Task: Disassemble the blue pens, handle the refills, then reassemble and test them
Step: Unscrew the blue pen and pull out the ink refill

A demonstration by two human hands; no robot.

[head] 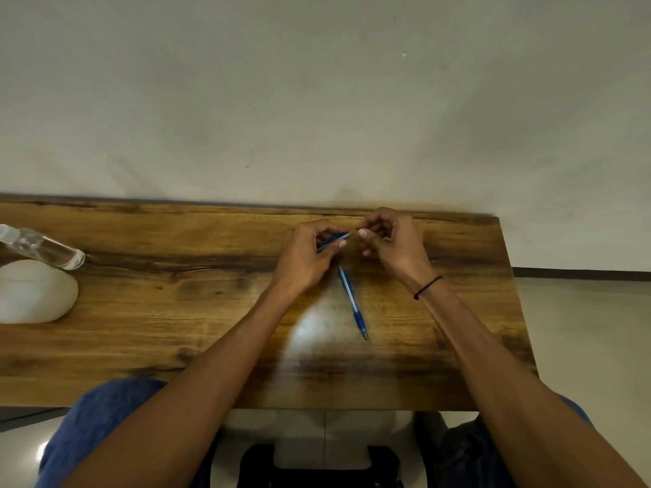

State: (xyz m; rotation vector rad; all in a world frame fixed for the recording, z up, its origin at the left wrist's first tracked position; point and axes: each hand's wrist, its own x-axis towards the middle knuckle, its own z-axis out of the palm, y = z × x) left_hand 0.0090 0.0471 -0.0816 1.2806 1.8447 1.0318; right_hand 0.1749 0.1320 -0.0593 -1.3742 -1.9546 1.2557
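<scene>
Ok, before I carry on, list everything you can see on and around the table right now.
Pen on table: one, blue, lying free on the wood between the forearms, tip toward the person.
Pen in hands: one, blue, held above the far side of the table; a thin refill end shows between the hands.
Bottle: one, clear, lying on its side at the far left.
White rounded object: one, white, left edge, touching the bottle.
Table: one, brown wood grain.
Left hand: grips the pen body.
Right hand: pinches the refill end; black band on the wrist.
</scene>
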